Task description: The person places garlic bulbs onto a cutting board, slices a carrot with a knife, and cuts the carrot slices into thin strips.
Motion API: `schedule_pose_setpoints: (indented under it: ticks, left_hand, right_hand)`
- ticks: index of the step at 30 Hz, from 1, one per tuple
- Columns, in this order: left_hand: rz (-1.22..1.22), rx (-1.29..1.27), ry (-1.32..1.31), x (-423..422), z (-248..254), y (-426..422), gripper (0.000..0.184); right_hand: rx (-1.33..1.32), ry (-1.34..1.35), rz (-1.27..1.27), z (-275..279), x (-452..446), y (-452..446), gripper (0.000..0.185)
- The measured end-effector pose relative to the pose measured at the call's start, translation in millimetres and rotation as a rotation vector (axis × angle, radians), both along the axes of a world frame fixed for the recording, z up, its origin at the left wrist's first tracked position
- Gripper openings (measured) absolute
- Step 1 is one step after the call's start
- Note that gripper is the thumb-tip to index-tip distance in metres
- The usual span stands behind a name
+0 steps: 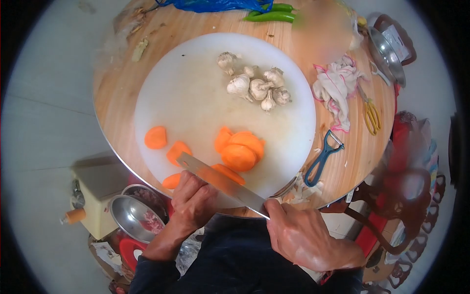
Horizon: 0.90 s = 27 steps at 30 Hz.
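In my right hand (306, 235) is the handle of a kitchen knife (223, 183), its broad blade slanting up and left over the near edge of the white round cutting board (181, 93). My left hand (193, 198) is curled against the blade, its fingers closed over a carrot piece (171, 181) that they mostly hide. Past the blade lies another carrot slice (227, 174), partly covered by it. A stack of carrot slices (240, 152) rests mid-board, and two pieces lie to the left, one touching the blade tip. Several garlic bulbs (258, 87) sit farther back.
Right of the board are a blue-handled peeler (323, 159), yellow-handled scissors (372, 117) and a white cloth (338, 88). Green peppers (269, 14) and a blue bag (210, 5) lie at the back. Metal bowls (128, 215) stand below the table's left edge.
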<state>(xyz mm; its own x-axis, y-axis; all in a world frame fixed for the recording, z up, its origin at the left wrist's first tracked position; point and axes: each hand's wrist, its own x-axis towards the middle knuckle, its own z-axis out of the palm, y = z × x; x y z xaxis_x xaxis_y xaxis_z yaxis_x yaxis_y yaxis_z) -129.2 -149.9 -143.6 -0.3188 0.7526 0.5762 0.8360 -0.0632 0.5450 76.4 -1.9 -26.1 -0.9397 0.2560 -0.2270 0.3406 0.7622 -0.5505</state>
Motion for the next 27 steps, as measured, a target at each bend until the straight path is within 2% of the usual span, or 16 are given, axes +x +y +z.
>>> schedule_pose_setpoints:
  ticks: [7, 9, 12, 15, 22, 27]
  left_hand:
    - [-0.008, 0.033, 0.012, 0.0, 7.6, 1.7, 0.035]
    - [-0.005, 0.032, 0.015, 0.9, 9.2, 2.4, 0.035]
    - [-0.009, 0.063, 0.017, 1.3, 9.8, 7.3, 0.032]
    - [-0.009, 0.056, -0.001, 0.7, 7.5, 3.4, 0.031]
    - [-0.031, 0.066, -0.035, -1.3, 9.5, 2.1, 0.031]
    - [0.006, 0.062, -0.005, 0.0, 9.8, 4.0, 0.029]
  right_hand:
    - [-0.015, -0.016, 0.017, -15.2, -30.8, 5.7, 0.017]
    - [-0.1, -0.052, -0.013, -20.4, -42.2, 6.2, 0.014]
    - [0.007, -0.004, -0.006, -33.6, -52.3, 7.0, 0.016]
    - [-0.052, -0.023, -0.026, -39.7, -50.7, 13.3, 0.016]
    - [-0.102, 0.017, -0.08, 0.3, -24.0, 3.7, 0.013]
    - [0.021, 0.014, -0.023, 6.7, -4.4, -5.5, 0.013]
